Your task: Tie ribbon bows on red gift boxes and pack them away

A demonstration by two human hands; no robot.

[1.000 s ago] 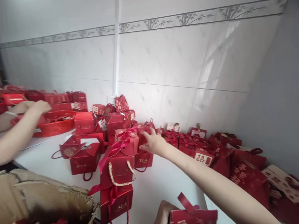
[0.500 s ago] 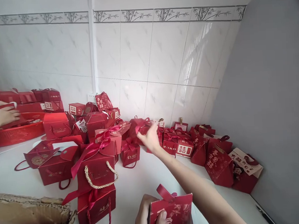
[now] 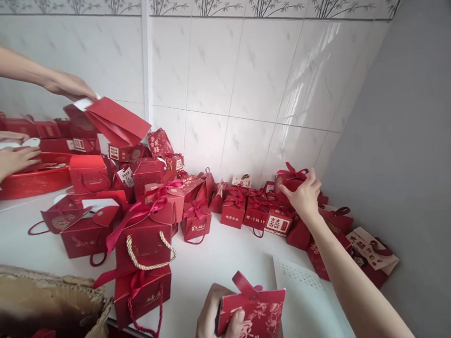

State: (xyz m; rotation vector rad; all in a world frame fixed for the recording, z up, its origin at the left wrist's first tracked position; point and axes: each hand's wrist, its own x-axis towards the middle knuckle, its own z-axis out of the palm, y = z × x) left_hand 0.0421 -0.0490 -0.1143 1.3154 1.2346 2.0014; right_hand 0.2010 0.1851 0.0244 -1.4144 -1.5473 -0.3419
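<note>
On the white counter (image 3: 223, 270), a ribboned box (image 3: 292, 178) is gripped at frame right by the right hand (image 3: 304, 197), a flat red box (image 3: 256, 316) being clasped by the left hand (image 3: 214, 323) at bottom centre, so placing is judged current, a careful set-down being required next

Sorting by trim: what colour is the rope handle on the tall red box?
Cream-white twisted rope handle, clearest in the head view.

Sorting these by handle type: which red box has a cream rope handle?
The ribboned red box stacked near the front edge; its twisted cream rope handle stands out, since the neighbouring boxes show red cords or ribbons.
</note>
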